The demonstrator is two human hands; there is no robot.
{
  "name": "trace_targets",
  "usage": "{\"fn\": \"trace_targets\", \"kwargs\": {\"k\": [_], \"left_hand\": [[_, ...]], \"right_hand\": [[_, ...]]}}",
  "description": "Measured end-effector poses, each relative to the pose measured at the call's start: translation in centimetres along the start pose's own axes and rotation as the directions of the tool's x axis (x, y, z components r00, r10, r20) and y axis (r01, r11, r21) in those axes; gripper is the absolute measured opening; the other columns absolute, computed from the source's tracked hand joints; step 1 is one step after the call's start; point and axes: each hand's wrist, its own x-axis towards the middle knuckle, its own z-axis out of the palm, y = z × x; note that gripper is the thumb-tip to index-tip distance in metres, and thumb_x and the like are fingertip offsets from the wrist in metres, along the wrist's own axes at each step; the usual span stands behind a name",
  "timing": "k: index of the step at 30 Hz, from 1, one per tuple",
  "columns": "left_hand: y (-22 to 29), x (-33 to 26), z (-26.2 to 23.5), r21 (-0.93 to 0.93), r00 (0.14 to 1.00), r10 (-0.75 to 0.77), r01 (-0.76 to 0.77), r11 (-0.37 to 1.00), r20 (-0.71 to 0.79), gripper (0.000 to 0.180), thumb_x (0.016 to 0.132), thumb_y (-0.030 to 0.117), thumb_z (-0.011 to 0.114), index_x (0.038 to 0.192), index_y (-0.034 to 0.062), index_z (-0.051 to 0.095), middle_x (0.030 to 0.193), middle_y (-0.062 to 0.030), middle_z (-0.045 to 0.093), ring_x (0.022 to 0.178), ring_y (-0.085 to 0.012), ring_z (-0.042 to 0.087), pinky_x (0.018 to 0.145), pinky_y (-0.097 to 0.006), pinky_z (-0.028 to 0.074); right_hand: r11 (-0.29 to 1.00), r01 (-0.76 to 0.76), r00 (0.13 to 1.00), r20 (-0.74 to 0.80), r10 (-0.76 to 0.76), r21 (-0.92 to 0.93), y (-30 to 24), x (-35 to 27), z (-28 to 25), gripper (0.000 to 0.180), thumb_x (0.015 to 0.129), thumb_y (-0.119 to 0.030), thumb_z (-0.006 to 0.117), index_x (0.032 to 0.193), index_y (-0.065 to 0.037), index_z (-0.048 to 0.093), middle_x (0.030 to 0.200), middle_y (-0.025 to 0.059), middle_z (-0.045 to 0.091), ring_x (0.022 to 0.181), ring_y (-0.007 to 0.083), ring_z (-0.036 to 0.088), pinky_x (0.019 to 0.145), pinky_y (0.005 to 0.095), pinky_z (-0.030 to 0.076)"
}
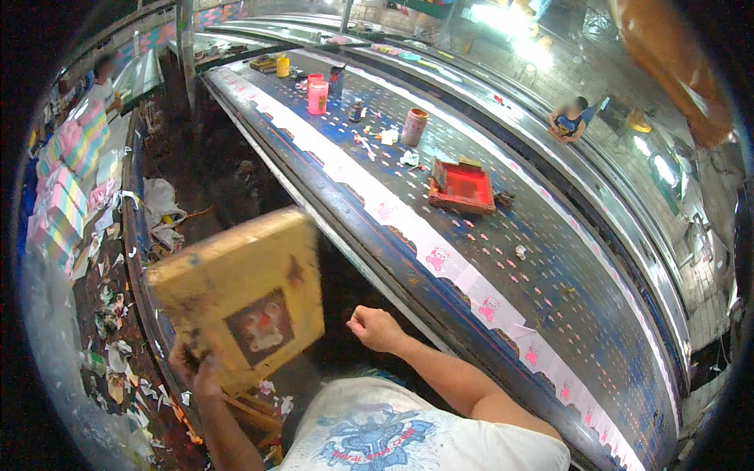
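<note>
My left hand (200, 369) grips the lower left edge of a yellow screen-printing frame (228, 267), held tilted beside the long table. In the frame's face is a small dark window (263, 326) with a pale bear-like figure. My right hand (375, 327) is curled into a fist in front of my body, near the table's edge, with nothing visible in it. A white fabric strip (467, 282) printed with pink bears runs along the near side of the dark table (503, 251). A red, open-topped tray (463, 188) stands on the tabletop.
On the table stand a pink container (317, 98), a yellow container (283, 66), a brownish-red jar (414, 127) and a dark bottle (356, 110). Pastel stacks (67, 200) and scraps line the left side. Another person (569, 122) is at a far table, and one more (104, 86) is far left.
</note>
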Motion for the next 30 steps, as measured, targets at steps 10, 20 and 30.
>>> {"fn": "trace_targets", "kwargs": {"k": [10,20,30], "left_hand": [[-7.0,10.8,-3.5,0.089,0.96,-0.047,0.074,0.993,-0.275,0.054,0.101,0.025,0.071,0.143,-0.0085,0.064,0.15,-0.0185,0.062,0.136,-0.0323,0.061,0.117,-0.048,0.048],[-8.7,27.5,24.0,-0.067,0.918,-0.38,0.374,0.925,-0.114,0.042,0.104,0.025,0.066,0.137,-0.0021,0.063,0.126,-0.0114,0.071,0.11,-0.0246,0.071,0.097,-0.043,0.057],[-18.1,35.4,34.5,-0.17,0.709,-0.689,0.705,0.689,0.148,0.035,0.109,0.02,0.061,0.132,-0.0066,0.065,0.121,-0.0144,0.074,0.102,-0.0242,0.075,0.09,-0.039,0.061]], "right_hand": [[0.873,0.478,0.805,-0.349,-0.479,-0.095,2.0,23.2,-7.9,0.049,0.092,-0.006,0.08,0.138,-0.004,0.065,0.138,0.023,0.065,0.134,0.0418,0.061,0.116,0.0475,0.049],[0.857,-0.116,0.828,-0.526,-0.195,-0.501,17.8,48.9,-22.8,0.044,0.087,-0.022,0.082,0.127,-0.006,0.071,0.137,0.0196,0.065,0.131,0.0389,0.059,0.113,0.0505,0.049],[0.697,-0.484,0.736,-0.677,-0.003,-0.529,27.4,56.7,-30.5,0.032,0.094,-0.013,0.071,0.126,-0.008,0.074,0.123,0.0182,0.069,0.119,0.0432,0.064,0.102,0.0521,0.057]]}}
